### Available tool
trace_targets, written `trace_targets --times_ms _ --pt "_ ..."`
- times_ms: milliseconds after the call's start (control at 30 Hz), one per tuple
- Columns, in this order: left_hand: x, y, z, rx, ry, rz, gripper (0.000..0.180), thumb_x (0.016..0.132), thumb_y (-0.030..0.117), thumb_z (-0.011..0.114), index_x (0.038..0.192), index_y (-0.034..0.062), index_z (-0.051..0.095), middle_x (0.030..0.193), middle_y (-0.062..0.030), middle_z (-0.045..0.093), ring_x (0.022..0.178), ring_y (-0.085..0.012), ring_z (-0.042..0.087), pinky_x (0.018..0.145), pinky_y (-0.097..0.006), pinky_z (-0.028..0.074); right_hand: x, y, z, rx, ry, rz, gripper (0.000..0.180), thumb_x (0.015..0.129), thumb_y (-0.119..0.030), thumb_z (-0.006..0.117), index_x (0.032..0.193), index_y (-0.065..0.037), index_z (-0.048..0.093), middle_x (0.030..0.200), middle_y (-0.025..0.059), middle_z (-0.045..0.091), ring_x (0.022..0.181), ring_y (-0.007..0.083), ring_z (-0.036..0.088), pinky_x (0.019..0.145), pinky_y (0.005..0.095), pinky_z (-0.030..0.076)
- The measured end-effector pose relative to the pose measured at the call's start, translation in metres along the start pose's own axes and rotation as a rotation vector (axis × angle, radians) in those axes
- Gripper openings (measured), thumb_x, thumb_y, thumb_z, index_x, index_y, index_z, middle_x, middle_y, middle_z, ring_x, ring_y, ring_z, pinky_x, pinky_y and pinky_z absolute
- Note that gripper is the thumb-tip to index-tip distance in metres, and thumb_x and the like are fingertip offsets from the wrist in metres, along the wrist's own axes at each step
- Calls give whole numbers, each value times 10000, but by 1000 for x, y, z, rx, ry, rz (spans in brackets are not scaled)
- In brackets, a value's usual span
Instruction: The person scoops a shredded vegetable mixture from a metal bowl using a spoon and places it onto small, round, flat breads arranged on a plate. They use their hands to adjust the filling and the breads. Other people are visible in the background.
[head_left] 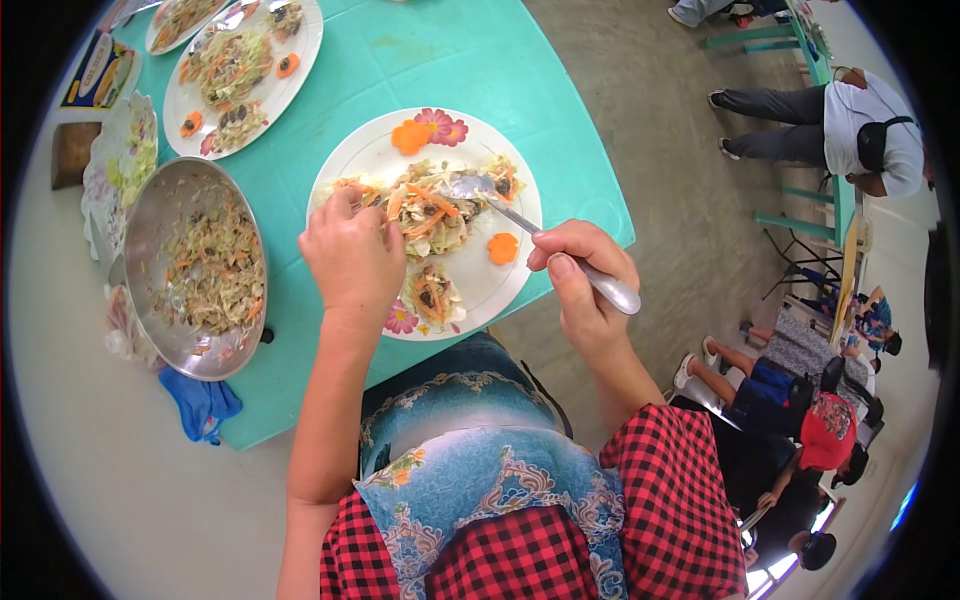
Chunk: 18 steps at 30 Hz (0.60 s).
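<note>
A round white plate with printed pink flowers (365,150) lies in front of me. Mounds of shredded vegetable salad (432,225) sit on it, beside flower-cut carrot slices (503,248). My right hand (590,285) grips a metal spoon (515,218) by its handle, and the spoon's bowl rests against the top of the middle mound. My left hand (355,245) is over the plate's left side, its bent fingertips pressed into the salad at the left edge. What those fingertips pinch is mostly hidden.
Left of the plate stands a metal bowl (195,270) of mixed salad. Farther back are another filled plate (245,70), a leafy platter (120,165) and a box (103,70). A blue cloth (200,402) hangs at the green table's (440,45) edge. People (870,135) are at the right.
</note>
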<state>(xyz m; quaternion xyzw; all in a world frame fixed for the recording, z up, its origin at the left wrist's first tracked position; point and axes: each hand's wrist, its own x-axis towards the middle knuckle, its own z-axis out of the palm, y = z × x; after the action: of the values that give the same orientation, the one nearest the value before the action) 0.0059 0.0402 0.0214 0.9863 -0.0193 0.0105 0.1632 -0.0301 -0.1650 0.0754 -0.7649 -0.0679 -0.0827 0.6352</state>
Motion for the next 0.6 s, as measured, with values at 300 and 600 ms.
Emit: trace_targets --times_ms 300,600 --pt "2 2 -3 51 -17 8 63 678 154 690 720 107 683 1012 -32 586 962 -232 535 771 -383 396 -1 0 -3 -9 10 10 123 797 -31 562 895 23 614 721 78 609 625 145 566 553 249 432" --pt "2 -1 -6 -55 62 -18 62 675 132 667 698 75 673 1001 -58 595 944 -245 530 750 -404 396 0 1 -4 -14 17 14 118 795 -28 560 885 26 614 722 85 610 620 148 565 551 252 432"
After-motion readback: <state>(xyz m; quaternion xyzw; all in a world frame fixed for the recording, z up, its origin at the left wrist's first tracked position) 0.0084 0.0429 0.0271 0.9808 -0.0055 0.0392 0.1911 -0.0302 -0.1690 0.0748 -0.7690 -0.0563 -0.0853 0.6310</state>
